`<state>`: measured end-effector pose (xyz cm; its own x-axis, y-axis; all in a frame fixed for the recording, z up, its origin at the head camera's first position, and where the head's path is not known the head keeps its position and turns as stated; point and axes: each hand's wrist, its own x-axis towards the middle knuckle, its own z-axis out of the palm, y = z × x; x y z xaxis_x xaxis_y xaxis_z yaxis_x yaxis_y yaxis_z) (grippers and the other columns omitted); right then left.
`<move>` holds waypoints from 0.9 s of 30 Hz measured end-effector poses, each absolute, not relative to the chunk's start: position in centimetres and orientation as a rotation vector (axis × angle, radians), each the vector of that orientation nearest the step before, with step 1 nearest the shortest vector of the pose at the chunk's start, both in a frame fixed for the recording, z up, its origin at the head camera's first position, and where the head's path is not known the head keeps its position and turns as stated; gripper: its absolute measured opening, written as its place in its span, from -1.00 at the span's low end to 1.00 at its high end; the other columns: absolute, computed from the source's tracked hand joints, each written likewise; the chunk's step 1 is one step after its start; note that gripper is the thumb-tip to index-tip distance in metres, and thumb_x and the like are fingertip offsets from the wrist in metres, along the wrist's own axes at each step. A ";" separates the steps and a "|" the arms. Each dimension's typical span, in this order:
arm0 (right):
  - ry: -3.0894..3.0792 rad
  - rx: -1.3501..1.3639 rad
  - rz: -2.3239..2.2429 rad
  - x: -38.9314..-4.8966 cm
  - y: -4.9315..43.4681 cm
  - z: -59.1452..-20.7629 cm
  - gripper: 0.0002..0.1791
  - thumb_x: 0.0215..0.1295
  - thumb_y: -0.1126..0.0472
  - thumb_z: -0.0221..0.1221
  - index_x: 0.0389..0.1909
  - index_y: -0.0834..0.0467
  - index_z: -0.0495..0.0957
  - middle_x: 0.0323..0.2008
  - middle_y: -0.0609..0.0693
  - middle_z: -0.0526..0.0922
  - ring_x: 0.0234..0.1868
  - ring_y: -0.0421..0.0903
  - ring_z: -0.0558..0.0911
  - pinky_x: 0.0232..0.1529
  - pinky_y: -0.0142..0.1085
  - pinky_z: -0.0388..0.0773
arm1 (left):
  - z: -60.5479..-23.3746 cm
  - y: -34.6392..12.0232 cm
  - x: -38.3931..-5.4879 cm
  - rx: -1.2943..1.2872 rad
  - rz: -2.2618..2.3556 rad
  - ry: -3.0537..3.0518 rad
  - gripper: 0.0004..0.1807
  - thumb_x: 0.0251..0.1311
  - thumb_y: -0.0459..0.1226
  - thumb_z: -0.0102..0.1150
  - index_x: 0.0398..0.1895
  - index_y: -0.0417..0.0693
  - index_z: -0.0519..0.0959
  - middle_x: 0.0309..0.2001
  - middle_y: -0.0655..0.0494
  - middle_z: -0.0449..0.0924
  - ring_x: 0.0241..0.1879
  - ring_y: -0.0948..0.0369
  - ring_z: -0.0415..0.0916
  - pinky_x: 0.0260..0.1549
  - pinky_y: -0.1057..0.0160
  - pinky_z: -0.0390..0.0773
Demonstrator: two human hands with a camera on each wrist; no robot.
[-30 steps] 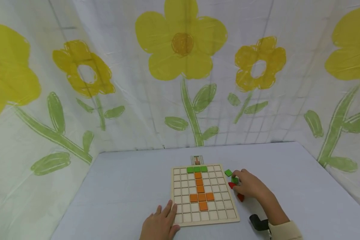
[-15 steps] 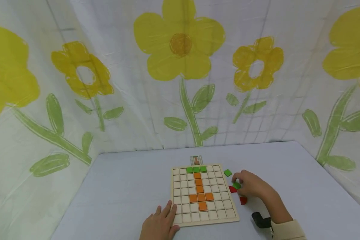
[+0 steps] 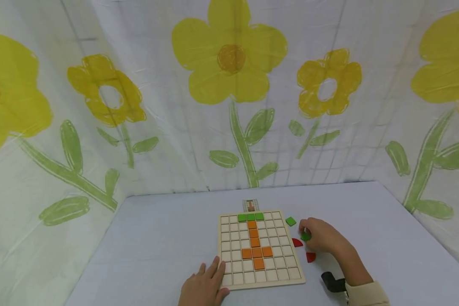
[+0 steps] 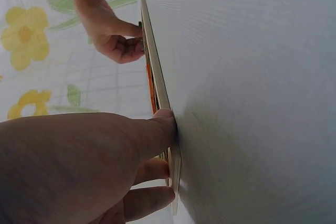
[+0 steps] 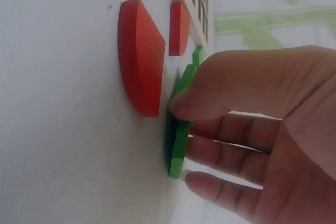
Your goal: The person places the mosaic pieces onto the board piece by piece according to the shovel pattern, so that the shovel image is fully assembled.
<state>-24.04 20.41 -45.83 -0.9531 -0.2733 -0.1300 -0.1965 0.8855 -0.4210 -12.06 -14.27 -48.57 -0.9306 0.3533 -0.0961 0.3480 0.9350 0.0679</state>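
A wooden grid board (image 3: 283,272) lies on the table. Three green square tiles (image 3: 250,217) fill part of its far row, with several orange tiles (image 3: 256,252) below them. My left hand (image 3: 204,284) rests at the board's near left corner, fingers straight, thumb touching the edge. Beyond the board's right side, my right hand (image 3: 321,236) pinches a loose green tile (image 5: 181,142) between thumb and fingers; the right wrist view shows it tilted. Near that hand lie two red curved-edged pieces, one by the board (image 3: 297,242) and one closer to me (image 3: 310,257).
Another green tile (image 3: 290,221) lies by the board's far right corner. A small pattern card (image 3: 250,205) sits just behind the board. A flower-printed white curtain (image 3: 168,165) hangs past the table's far edge. A black device (image 3: 332,282) is on the right wrist.
My right hand has drawn the green tile slightly right and towards me, off the red pieces, which now show fully. The left hand stays on the board.
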 end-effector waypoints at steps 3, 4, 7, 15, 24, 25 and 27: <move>2.853 -0.351 -0.651 -24.0 20.3 -45.9 -0.65 -0.07 0.52 0.33 -0.25 0.14 0.58 -0.44 -0.02 0.48 -0.39 -0.07 0.42 -0.38 -0.15 0.44 | -48.6 -14.3 -12.1 0.547 0.069 2.991 -0.30 0.28 0.19 0.14 0.33 -0.04 0.51 0.30 -0.03 0.50 0.05 -0.20 0.59 -0.22 -0.13 0.64; 2.844 -0.352 -0.660 -24.0 20.3 -46.0 -0.66 -0.05 0.51 0.31 -0.24 0.15 0.58 -0.46 -0.02 0.46 -0.41 -0.07 0.41 -0.40 -0.17 0.41 | -48.5 -14.3 -12.1 0.548 0.066 2.993 -0.30 0.28 0.19 0.14 0.33 -0.05 0.51 0.30 -0.03 0.50 0.05 -0.20 0.59 -0.23 -0.13 0.64; 2.809 -0.353 -0.684 -23.9 20.3 -45.8 -0.68 -0.01 0.50 0.29 -0.21 0.17 0.57 -0.48 -0.01 0.44 -0.44 -0.07 0.41 -0.44 -0.19 0.36 | -48.4 -14.3 -12.1 0.553 0.060 2.999 -0.30 0.28 0.19 0.14 0.33 -0.05 0.51 0.30 -0.03 0.50 0.05 -0.19 0.60 -0.23 -0.12 0.64; 2.780 -0.376 -0.622 -23.6 20.4 -45.1 -0.72 -0.01 0.43 0.43 -0.31 0.15 0.58 -0.41 -0.04 0.50 -0.35 -0.07 0.45 -0.33 -0.14 0.48 | -48.4 -14.5 -12.1 0.572 0.069 3.000 -0.30 0.31 0.20 0.11 0.34 -0.06 0.51 0.30 -0.05 0.50 0.05 -0.21 0.59 -0.24 -0.12 0.64; 2.820 -0.401 -0.676 -23.6 19.7 -45.4 -0.76 -0.05 0.44 0.35 -0.33 0.16 0.60 -0.45 -0.05 0.50 -0.41 -0.08 0.44 -0.38 -0.16 0.46 | -48.5 -14.5 -12.2 0.554 0.101 2.954 -0.29 0.34 0.19 0.07 0.36 -0.08 0.49 0.33 -0.06 0.47 0.08 -0.23 0.57 -0.20 -0.14 0.63; 2.814 -0.424 -0.703 -23.5 19.5 -45.3 -0.76 -0.05 0.45 0.35 -0.33 0.17 0.61 -0.45 -0.05 0.50 -0.40 -0.08 0.43 -0.38 -0.16 0.46 | -48.5 -14.5 -12.2 0.553 0.098 2.952 -0.29 0.34 0.20 0.06 0.36 -0.08 0.48 0.33 -0.06 0.47 0.08 -0.23 0.57 -0.19 -0.14 0.63; 2.789 -0.480 -0.750 -23.2 19.1 -45.1 -0.75 -0.05 0.45 0.36 -0.32 0.16 0.62 -0.45 -0.06 0.50 -0.40 -0.08 0.43 -0.37 -0.17 0.44 | -48.5 -14.5 -12.2 0.558 0.093 2.953 -0.29 0.35 0.20 0.05 0.36 -0.08 0.48 0.33 -0.06 0.47 0.08 -0.23 0.57 -0.19 -0.14 0.63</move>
<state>-23.24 19.13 -45.09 -0.9241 -0.3632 -0.1189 -0.2546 0.8170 -0.5173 -12.23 -14.50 -48.54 -0.9223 0.3671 -0.1206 0.3588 0.9295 0.0858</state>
